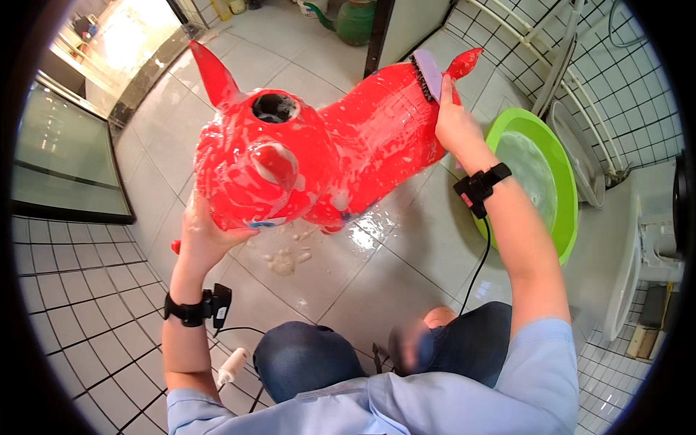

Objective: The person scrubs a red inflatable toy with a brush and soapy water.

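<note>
A red ride-on animal toy [377, 130], streaked with white suds, stands on the tiled floor with its head toward the left. It has a pointed ear, a tail and a round dark opening on top of its head. My left hand [204, 235] grips the head from its near left side, thumb along the lower edge and the fingers partly hidden behind it. In my right hand [460, 125] is a purple scrub brush [429, 72], its dark bristles pressed against the toy's rear by the tail. My fingers on the brush are partly hidden.
A green basin [569, 210] of soapy water stands to the right, close to my right forearm. Wet suds lie on the floor [341, 283]. A white bottle [233, 365] lies by my left knee, a green watering can [354, 23] stands at the back, and a toilet [629, 261] is far right.
</note>
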`<move>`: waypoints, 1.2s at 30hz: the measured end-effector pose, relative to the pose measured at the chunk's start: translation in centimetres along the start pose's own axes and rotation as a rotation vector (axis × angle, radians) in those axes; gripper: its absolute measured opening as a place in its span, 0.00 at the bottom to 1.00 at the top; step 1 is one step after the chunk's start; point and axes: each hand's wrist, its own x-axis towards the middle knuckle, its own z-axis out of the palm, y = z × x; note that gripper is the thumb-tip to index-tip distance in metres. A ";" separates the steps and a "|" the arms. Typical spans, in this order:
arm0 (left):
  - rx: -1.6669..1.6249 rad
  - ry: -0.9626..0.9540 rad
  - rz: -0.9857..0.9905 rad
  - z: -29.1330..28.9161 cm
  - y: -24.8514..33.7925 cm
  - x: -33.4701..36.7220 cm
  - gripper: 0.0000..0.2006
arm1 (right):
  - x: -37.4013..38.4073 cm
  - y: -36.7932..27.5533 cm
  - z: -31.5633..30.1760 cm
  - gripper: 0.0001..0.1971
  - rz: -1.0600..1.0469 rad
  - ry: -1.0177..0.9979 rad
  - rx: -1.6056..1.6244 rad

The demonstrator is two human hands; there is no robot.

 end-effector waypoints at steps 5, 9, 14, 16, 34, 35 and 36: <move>0.005 0.008 -0.044 -0.8 -1.1 0.5 0.41 | -7.2 -7.6 3.7 0.39 -0.443 -0.272 0.008; -0.036 0.028 -0.036 -0.4 -0.8 0.2 0.42 | -1.2 -0.7 1.2 0.36 -0.088 -0.118 -0.028; -0.059 0.052 -0.085 0.0 -1.0 -0.2 0.43 | -4.3 -2.3 2.2 0.37 -0.023 -0.170 -0.023; -0.041 0.056 -0.093 -0.3 -1.1 -0.7 0.44 | -8.0 -4.9 1.6 0.38 -0.280 -0.353 -0.069; -0.047 0.085 -0.086 0.8 -0.7 -0.2 0.45 | -4.3 0.7 2.5 0.38 0.052 -0.091 0.078; -0.048 0.090 -0.103 0.5 -0.9 -0.5 0.45 | -5.9 -1.5 3.0 0.38 -0.052 -0.182 0.031; -0.055 0.091 -0.121 0.4 -1.1 -0.8 0.44 | -8.2 -3.3 3.6 0.39 -0.192 -0.278 0.014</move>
